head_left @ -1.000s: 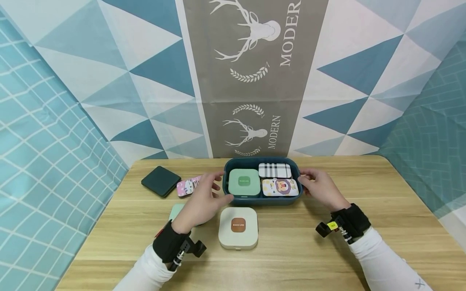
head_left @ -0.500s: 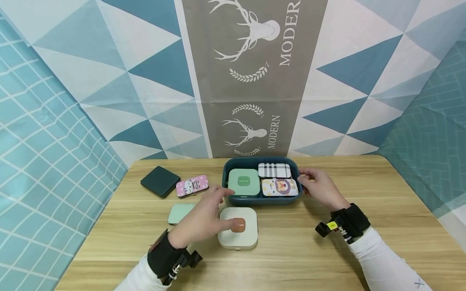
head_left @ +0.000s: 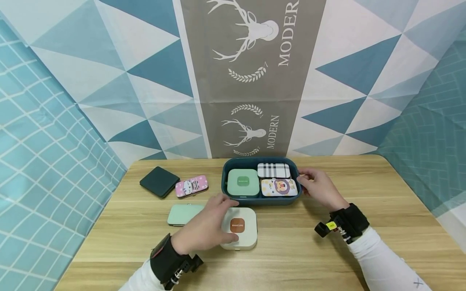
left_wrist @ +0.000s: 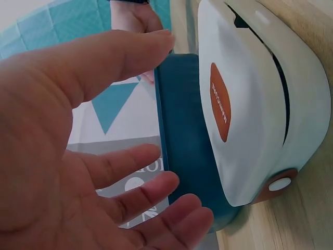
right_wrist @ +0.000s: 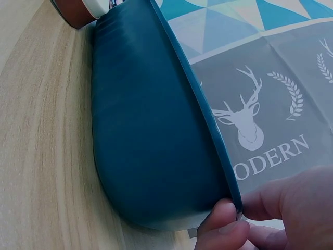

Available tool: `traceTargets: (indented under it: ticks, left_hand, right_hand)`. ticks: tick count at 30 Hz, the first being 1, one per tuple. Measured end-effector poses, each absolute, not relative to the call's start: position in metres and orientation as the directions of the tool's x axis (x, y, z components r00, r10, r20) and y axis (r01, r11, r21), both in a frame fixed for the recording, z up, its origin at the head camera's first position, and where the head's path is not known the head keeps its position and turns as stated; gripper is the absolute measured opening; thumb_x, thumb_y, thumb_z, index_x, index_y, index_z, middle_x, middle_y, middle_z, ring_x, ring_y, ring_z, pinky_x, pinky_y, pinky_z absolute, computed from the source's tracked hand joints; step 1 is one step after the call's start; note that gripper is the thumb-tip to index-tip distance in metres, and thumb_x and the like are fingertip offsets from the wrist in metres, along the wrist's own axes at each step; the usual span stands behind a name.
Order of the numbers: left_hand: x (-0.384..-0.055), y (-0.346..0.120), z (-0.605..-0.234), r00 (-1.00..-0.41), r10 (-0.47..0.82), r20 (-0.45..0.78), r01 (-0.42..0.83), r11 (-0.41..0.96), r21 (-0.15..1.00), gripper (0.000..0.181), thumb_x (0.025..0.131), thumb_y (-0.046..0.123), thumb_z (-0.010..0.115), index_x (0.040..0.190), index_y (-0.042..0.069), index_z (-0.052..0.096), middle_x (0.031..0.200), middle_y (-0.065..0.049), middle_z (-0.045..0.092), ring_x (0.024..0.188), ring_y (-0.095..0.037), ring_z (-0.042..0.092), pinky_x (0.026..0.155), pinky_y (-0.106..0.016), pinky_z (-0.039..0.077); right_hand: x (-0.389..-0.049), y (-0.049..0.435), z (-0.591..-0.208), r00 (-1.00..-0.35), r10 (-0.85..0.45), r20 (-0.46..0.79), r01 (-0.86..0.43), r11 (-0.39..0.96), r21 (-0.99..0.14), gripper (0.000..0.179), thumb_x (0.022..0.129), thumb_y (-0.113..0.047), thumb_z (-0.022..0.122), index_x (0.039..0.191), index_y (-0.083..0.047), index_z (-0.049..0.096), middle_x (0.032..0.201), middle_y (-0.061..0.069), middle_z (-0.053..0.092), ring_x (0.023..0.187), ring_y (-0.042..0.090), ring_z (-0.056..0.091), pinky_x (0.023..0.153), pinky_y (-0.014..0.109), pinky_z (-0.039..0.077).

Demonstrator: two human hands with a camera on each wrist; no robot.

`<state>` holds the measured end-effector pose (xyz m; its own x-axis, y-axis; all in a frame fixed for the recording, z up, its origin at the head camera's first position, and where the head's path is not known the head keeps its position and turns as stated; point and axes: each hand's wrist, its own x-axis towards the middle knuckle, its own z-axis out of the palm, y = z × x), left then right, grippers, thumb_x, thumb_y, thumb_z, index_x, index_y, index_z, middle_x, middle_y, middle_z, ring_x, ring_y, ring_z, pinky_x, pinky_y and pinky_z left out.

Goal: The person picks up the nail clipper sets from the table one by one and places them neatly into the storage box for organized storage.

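Note:
My left hand (head_left: 208, 226) hovers over the left side of a cream manicure case (head_left: 247, 230), fingers spread and thumb apart from them. In the left wrist view the fingers (left_wrist: 140, 200) stand off the case's lid, with nothing between them. My right hand (head_left: 320, 186) pinches the right rim of a dark blue bin (head_left: 227, 161) between thumb and fingers, which the right wrist view shows up close. Inside the bin lie a green square manicure case (head_left: 243, 182), a plaid case (head_left: 274, 170) and a lion-print case (head_left: 279, 187).
To the left on the wooden table (head_left: 291, 258) lie a black square case (head_left: 159, 182), a pink cartoon-print case (head_left: 191, 186) and a mint green case (head_left: 183, 214), partly behind my left hand. A patterned cloth backdrop (head_left: 335, 101) rises behind the table.
My left hand has moved from the bin's left end down toward me, over the cream case, uncovering the pink and mint cases. My right hand stays at the bin's rim.

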<state>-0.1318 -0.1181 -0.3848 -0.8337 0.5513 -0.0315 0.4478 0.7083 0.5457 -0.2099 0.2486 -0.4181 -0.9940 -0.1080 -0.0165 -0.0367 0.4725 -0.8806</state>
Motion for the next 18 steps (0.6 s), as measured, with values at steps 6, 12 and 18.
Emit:
traceTargets:
  ticks: [6,12,18]
  left_hand:
    - [-0.13,-0.115,-0.388,-0.824,0.562,-0.069,0.459,0.734,0.501,0.082,0.08,0.034,0.094,0.149,0.007,0.059,0.141,-0.006,0.052,0.125,-0.023,0.049,0.101,-0.042,0.053]
    - [-0.13,-0.113,-0.392,-0.806,0.586,-0.084,0.488,0.738,0.466,0.089,0.079,0.036,0.095,0.152,0.005,0.055,0.15,-0.01,0.05,0.133,-0.027,0.049,0.107,-0.045,0.051]
    - [-0.131,-0.112,-0.395,-0.794,0.601,-0.091,0.501,0.731,0.463,0.088,0.079,0.034,0.095,0.152,0.005,0.055,0.153,-0.013,0.048,0.136,-0.029,0.048,0.108,-0.046,0.05]
  right_hand:
    - [-0.209,0.249,-0.417,-0.994,-0.11,-0.013,-0.04,0.47,-0.882,0.044,0.11,-0.013,0.055,0.149,0.007,0.054,0.104,0.019,0.062,0.079,0.027,0.06,0.064,0.031,0.054]
    - [-0.209,0.247,-0.416,-0.993,-0.116,-0.007,-0.046,0.45,-0.892,0.045,0.11,-0.013,0.055,0.15,0.009,0.052,0.104,0.02,0.064,0.079,0.028,0.06,0.062,0.031,0.054]
    - [-0.209,0.248,-0.416,-0.994,-0.113,-0.011,-0.042,0.455,-0.89,0.046,0.111,-0.014,0.055,0.151,0.009,0.051,0.104,0.019,0.064,0.079,0.028,0.061,0.062,0.032,0.053]
